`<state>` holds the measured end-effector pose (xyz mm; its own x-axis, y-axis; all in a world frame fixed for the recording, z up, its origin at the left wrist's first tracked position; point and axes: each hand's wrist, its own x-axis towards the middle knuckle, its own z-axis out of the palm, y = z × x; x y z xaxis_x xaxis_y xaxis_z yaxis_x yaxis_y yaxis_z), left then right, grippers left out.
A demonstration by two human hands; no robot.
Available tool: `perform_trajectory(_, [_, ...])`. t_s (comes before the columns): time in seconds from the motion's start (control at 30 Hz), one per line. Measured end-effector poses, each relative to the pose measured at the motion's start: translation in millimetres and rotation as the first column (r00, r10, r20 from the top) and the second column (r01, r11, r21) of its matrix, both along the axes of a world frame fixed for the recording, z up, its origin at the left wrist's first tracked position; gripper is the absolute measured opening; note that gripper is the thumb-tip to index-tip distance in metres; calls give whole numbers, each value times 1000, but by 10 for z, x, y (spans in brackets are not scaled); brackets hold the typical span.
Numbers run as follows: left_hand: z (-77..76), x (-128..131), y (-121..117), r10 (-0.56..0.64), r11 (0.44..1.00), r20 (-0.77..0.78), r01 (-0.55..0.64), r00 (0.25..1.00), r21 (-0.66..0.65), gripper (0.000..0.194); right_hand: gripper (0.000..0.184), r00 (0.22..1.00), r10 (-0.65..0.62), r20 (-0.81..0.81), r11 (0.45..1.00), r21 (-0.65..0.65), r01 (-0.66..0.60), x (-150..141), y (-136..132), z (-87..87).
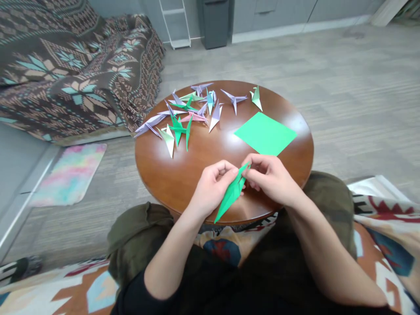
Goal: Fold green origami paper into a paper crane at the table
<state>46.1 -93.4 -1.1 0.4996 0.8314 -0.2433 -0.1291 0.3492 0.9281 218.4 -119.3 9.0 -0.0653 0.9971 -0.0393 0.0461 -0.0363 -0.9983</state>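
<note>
Dark clothing [210,286] lies below left fingers [223,165] and right fingers [255,158], both narrowly pinching folded green paper [232,192].

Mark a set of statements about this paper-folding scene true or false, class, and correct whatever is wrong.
1. The left hand and right hand both hold the folded green paper. True.
2. A flat green sheet lies on the brown table. True.
3. The brown table has four sharp corners. False: its edge is rounded.
4. Every folded piece on the brown table is purple. False: a pink piece lies there too.
</note>
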Motion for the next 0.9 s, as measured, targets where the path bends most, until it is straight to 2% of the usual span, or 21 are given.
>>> perform_trajectory(0.23, [49,-17,14,-91,989,63,98,994,-110,48,9,999,-47,9,998,40,47,-7,-11,16])
perform_trajectory(0.37, [27,-36,26,-74,990,55,80,996,-118,46,12,999,-49,3,997,59,49,0,-19,14])
perform_trajectory(0.53, [-5,-63,31,-91,983,79,102,993,-151,42,11,1000,13,-1,999,49,-13,93,-33,-8])
perform_trajectory(0.67, [2,-69,28,-94,979,100,110,990,-173,40,19,999,44,-21,998,41,-43,150,-46,-20])
perform_trajectory(0.9, [14,-57,31,-87,983,148,109,985,-149,35,23,999,17,-51,998,55,-14,124,-40,-25])
